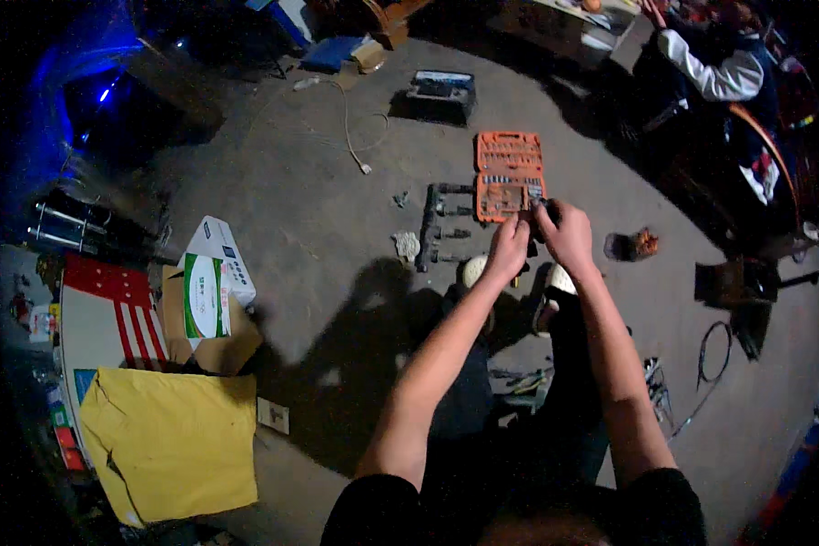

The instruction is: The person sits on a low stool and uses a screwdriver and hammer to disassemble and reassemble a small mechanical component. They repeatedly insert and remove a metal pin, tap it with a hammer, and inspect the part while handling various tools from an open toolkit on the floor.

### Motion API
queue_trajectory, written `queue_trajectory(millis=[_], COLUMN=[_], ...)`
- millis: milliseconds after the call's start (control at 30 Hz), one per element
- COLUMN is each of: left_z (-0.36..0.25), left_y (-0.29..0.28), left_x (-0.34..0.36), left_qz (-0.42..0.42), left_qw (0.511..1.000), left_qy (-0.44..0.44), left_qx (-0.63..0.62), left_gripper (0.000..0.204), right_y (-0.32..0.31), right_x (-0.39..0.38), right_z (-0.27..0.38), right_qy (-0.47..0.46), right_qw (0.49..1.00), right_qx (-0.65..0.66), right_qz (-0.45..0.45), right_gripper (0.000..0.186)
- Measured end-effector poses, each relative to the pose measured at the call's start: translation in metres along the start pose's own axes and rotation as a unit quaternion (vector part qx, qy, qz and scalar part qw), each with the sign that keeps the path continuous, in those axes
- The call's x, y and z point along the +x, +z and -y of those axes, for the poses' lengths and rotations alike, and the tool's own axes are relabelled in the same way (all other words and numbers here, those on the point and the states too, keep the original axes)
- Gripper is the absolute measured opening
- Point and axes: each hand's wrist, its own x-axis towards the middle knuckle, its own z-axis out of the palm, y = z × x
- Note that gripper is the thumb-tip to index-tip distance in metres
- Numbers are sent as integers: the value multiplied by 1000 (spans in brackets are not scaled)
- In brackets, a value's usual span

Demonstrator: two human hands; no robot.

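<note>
My left hand (510, 247) and my right hand (568, 238) are raised close together in front of me, fingers curled in a pinch. Between them is something small and dark that I cannot make out. Just beyond my fingertips an orange socket set case (510, 164) lies open on the floor, with rows of metal sockets in it. To its left rests a long black part with several prongs (430, 227) pointing right. A crumpled whitish glove or rag (407, 246) lies beside that part.
Loose hand tools (519, 380) lie by my feet. A car battery (442, 91) stands farther off, near a white cable (348, 127). Boxes (220, 264) and a yellow cloth (173, 441) are on the left. A black hose (717, 350) lies right; another person (719, 73) is at upper right.
</note>
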Motion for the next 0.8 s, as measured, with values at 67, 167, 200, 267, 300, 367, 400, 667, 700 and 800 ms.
queue_trajectory(millis=[67, 167, 200, 267, 300, 367, 400, 667, 700, 800], left_z=[-13, -4, -4, -4, -4, -3, -16, -12, -14, -20], left_y=[0, 2, 2, 1, 0, 2, 0, 0, 0, 3], left_x=[9, 14, 15, 28, 35, 41, 43, 42, 41, 37], left_qz=[7, -33, -50, -106, -116, -134, -116, -91, -94, -110], left_qw=[990, 994, 988, 991, 992, 989, 992, 966, 960, 966], left_qy=[-137, -96, -115, -28, 13, 36, 25, 84, 105, 31], left_qx=[-16, 39, 85, 81, 46, 52, 48, 225, 242, 234], left_gripper=[42, 45, 44, 41, 38, 36, 35, 33, 36, 38], right_y=[3, 17, 19, 23, 24, 29, 28, 14, 17, 14], right_x=[6, 10, 11, 23, 30, 40, 42, 63, 64, 60], right_z=[3, 0, 1, 5, 6, 3, 2, -16, -21, -26], right_qy=[15, 3, 6, -36, -55, -32, -17, 188, 205, 234], right_qw=[1000, 999, 1000, 997, 994, 991, 988, 896, 874, 837], right_qx=[-1, 9, 6, 48, 68, 114, 136, 383, 422, 486], right_qz=[-4, -31, -21, -47, -61, -64, -68, -128, -125, -96], right_gripper=[34, 33, 31, 28, 27, 25, 24, 37, 38, 40])
